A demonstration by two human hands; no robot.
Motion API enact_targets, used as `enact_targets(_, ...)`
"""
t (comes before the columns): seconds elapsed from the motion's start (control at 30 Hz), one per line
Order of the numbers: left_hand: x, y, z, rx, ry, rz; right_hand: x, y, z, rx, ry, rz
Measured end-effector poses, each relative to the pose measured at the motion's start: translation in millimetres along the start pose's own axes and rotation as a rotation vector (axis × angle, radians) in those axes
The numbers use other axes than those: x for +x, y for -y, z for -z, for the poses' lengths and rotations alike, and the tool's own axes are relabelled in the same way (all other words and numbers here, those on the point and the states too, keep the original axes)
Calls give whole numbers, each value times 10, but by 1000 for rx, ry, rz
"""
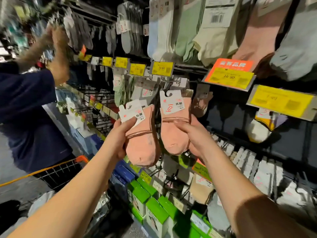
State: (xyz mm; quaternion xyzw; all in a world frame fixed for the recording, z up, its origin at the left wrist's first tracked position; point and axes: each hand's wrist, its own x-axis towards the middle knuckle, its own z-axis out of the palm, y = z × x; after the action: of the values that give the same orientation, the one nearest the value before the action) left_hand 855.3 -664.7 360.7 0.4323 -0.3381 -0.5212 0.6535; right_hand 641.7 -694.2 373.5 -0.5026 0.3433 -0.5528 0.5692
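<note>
I hold two packs of pink socks in front of a shop's sock rack. My left hand grips the left pink sock pack, thumb on its white card label. My right hand grips the right pink sock pack, whose white label with a black hook sits just below a rack peg. Both packs hang toe-down, side by side, a small gap between them.
Rows of hanging socks and yellow price tags fill the rack. Green boxes stand on the low shelf. A person in a dark blue shirt reaches up at the left, beside a shopping cart.
</note>
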Motion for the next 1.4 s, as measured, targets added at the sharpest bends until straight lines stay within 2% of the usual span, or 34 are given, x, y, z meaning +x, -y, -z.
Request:
enact_targets(0.33, 403, -212, 310, -97, 161, -13, 349, -63, -280, -142, -197, 77)
enact_targets(0.7, 893, -394, 634, -264, 385, 94, 655, -197, -569, -289, -326, 116)
enact_targets(0.97, 1011, -405, 615, -264, 440, 126, 715, -153, -669, -387, -439, 193)
enact_targets(1.1, 1062, -380, 626, -267, 427, 137, 686, -171, -646, -351, -487, 204)
enact_targets(1.27, 1055, -397, 617, -257, 427, 137, 744, -222, -616, -427, -462, 156)
enact_targets(1.4, 1030, -408, 549, -265, 421, 127, 900, -167, -569, -590, -518, 95)
